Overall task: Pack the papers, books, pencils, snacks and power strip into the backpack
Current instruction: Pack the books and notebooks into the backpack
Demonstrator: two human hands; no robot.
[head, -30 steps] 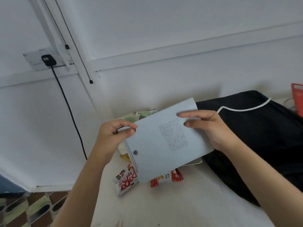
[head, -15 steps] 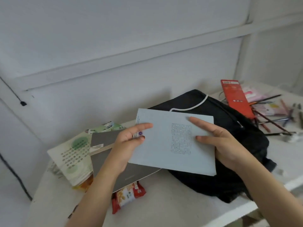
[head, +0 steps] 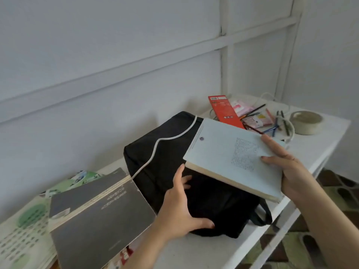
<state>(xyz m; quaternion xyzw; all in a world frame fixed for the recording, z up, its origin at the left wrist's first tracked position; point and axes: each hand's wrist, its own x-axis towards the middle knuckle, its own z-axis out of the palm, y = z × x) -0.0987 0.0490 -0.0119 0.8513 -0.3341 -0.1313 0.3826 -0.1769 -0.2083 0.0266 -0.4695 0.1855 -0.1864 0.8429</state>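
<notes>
we are holding the pale blue book (head: 235, 154) in our right hand (head: 287, 171); left hand (head: 180, 208), fingers spread, is pressing the black backpack (head: 165, 152). pencils (head: 272, 123) at two o'clock and dark books (head: 99, 214) at eight o'clock are lying unpacked.
</notes>
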